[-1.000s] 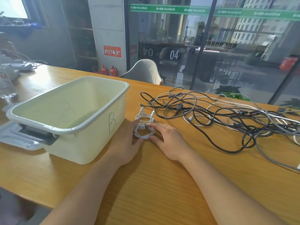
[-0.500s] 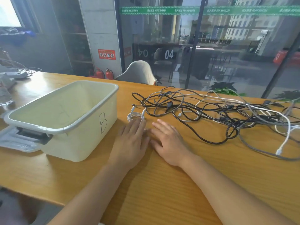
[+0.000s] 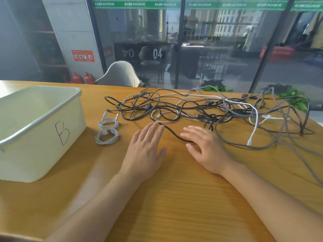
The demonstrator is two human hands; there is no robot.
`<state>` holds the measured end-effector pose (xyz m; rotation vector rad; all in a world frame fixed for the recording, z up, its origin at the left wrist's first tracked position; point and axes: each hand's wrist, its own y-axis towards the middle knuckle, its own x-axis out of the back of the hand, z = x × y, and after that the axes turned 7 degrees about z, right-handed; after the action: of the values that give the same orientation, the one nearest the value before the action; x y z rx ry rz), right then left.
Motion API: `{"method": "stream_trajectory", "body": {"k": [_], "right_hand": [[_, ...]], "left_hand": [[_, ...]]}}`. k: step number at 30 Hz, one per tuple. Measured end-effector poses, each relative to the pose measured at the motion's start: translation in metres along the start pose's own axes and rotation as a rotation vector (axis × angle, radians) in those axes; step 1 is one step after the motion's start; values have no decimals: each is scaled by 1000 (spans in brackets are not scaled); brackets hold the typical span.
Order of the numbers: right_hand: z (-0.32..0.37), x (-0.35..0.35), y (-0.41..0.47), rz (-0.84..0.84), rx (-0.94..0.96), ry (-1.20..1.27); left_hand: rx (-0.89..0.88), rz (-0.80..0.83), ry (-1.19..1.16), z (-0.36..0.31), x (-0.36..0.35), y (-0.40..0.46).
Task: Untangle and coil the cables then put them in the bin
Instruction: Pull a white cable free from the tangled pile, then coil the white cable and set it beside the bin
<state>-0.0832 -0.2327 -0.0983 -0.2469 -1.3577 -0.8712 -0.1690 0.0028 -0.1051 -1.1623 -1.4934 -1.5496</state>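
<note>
A tangle of black, grey and white cables (image 3: pixel 218 110) sprawls over the far right half of the wooden table (image 3: pixel 174 198). Two small coiled white cables (image 3: pixel 107 131) lie between the tangle and the cream bin marked "B" (image 3: pixel 52 137) at the left. My left hand (image 3: pixel 146 151) lies flat with straight fingers, its fingertips at a black cable loop (image 3: pixel 174 136). My right hand (image 3: pixel 208 148) is spread flat beside it, with that black cable running under its fingers. Neither hand grips anything.
A grey chair (image 3: pixel 120 74) stands beyond the table's far edge, in front of a glass wall. Two red fire extinguishers (image 3: pixel 82 78) sit on the floor behind. Green plants (image 3: pixel 295 98) show past the table's far right corner.
Both hands have left the coiled white cables and moved right to the black cable at the tangle's near edge. The view has shifted right, so the bin sits further left.
</note>
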Motion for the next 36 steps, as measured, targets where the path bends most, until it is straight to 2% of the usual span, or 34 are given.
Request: {"method": "stream_trajectory", "body": {"k": [5, 14, 19, 22, 26, 32, 36], "right_hand": [[-19, 3, -5, 131, -140, 60], [-27, -4, 3, 125, -39, 127], [-35, 9, -2, 69, -94, 108], [-46, 25, -22, 32, -169, 88], [-62, 42, -57, -16, -221, 25], [-79, 55, -94, -278, -287, -81], [-88, 53, -107, -250, -391, -77]], "left_hand": [[-37, 1, -2, -19, -8, 19], [-99, 21, -47, -40, -28, 56], [-60, 121, -205, -29, -36, 60], [-63, 158, -203, -29, -35, 62], [-132, 125, -152, -45, -32, 61], [-236, 74, -153, -96, -39, 71], [-292, 62, -199, -136, -46, 78]]}}
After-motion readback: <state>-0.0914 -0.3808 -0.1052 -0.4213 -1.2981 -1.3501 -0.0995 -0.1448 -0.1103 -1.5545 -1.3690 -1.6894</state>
